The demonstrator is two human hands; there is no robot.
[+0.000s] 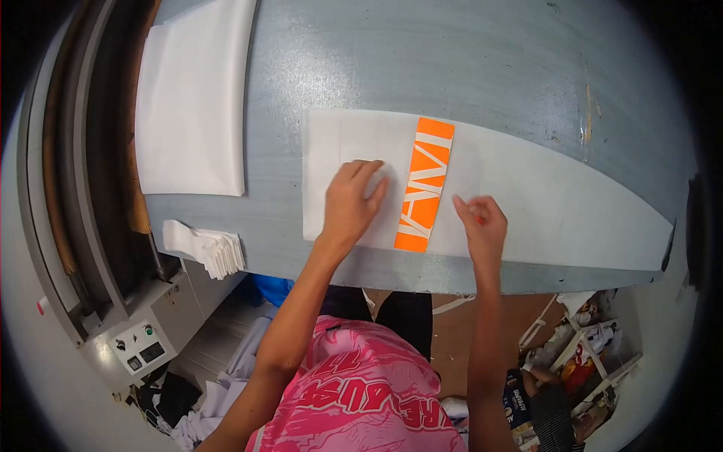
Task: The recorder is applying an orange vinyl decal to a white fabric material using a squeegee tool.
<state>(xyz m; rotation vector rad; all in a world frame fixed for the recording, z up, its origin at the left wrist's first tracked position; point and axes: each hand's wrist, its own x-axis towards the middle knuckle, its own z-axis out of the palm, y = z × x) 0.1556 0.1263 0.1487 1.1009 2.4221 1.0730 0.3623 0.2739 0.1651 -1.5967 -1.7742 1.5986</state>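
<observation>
On the grey-blue table lies a long white sheet (pixel 542 203), tapering to the right. Across it sits an orange strip (pixel 425 203) with white letter shapes. My left hand (pixel 352 200) is over the sheet just left of the strip, thumb and fingers apart, with nothing visible in it. To the right of the strip, my right hand (pixel 483 222) is closed, its fingers curled in. A tiny orange spot shows between those fingers, too small and blurred to make out.
A stack of folded white fabric (pixel 194 105) occupies the table's far left, with a smaller pile of white cloth pieces (pixel 205 247) nearer me. Beyond the left edge stands a roller machine with a control panel (pixel 139 348). A shelf (pixel 584 346) and another person (pixel 553 410) are at lower right.
</observation>
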